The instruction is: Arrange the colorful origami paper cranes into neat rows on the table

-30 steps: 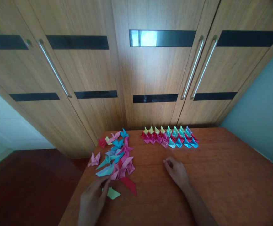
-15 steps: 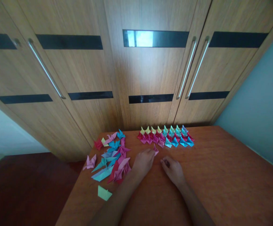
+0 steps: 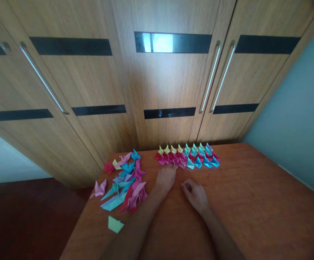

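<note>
Against the front of several rows of small folded paper cranes [image 3: 191,163], my left hand [image 3: 166,178] is bent down with its fingers pinched together. The pink paper crane between those fingers is mostly covered by the hand. My right hand [image 3: 196,193] rests on the table a little to the right, fingers curled in and nothing visible in them. The rows run yellow and green at the back, red in the middle, pink and blue in front. To the left lies a loose heap of larger-looking paper cranes [image 3: 137,173] in pink, red, blue and turquoise.
A light green folded paper [image 3: 115,224] lies near the left edge of the brown table [image 3: 254,202], and a pink crane [image 3: 100,188] sits apart from the heap. Behind the table stands a wooden wardrobe [image 3: 168,83] with long metal handles. A pale wall [image 3: 287,108] borders the right side.
My left hand has moved forward with the pink crane to the front row, where the crane is now mostly hidden. My right hand stays put. The whole view has shifted slightly.
</note>
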A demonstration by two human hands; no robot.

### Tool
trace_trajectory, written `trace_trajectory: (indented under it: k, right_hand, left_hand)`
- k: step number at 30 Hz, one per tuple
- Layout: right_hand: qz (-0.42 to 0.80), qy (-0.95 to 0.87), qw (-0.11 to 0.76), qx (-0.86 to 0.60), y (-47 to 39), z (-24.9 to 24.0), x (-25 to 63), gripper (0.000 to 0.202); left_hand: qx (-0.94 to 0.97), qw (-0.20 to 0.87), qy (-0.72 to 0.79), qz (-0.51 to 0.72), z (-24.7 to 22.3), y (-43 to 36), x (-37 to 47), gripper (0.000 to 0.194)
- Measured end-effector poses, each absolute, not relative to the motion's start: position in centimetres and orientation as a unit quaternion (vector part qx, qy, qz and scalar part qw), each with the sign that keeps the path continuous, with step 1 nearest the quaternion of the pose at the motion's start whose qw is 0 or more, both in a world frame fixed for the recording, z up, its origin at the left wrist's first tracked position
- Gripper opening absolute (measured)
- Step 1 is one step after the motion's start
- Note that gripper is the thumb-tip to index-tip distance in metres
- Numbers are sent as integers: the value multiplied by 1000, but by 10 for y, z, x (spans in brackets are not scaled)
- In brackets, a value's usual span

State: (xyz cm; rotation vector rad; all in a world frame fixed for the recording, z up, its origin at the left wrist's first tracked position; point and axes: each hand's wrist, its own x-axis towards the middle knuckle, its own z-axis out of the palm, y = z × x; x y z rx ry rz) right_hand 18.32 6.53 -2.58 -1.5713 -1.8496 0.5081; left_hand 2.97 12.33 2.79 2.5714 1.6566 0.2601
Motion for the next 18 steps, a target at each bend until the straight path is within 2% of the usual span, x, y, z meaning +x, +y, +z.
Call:
trace_trajectory:
  k: [9, 18]
  right_hand:
    - [187, -706, 321, -603, 64, -26, 183, 25]
    - [196, -708, 310, -603, 64, -28, 184, 26]
  left_hand:
    - [828, 53, 550, 92, 32, 114, 32, 27]
    - [816, 65, 557, 137, 45, 49, -15, 28]
